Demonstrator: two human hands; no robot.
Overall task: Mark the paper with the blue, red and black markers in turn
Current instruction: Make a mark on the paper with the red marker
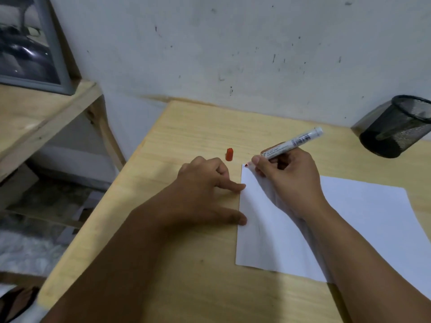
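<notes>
A white sheet of paper point(363, 220) lies on the wooden desk point(186, 141). My right hand point(289, 180) grips a white-barrelled red marker point(296, 142), its red tip touching the paper's far left corner, where a small mark shows. The marker's red cap point(229, 154) lies on the desk just left of that corner. My left hand point(205, 190) rests flat on the desk, thumb and forefinger tips pressing the paper's left edge. The blue and black markers are not visible.
A black mesh pen cup point(396, 127) stands at the far right by the wall. A wooden shelf point(44, 117) with a framed picture point(30, 43) sits to the left, beyond the desk's left edge. The wall runs close behind the desk.
</notes>
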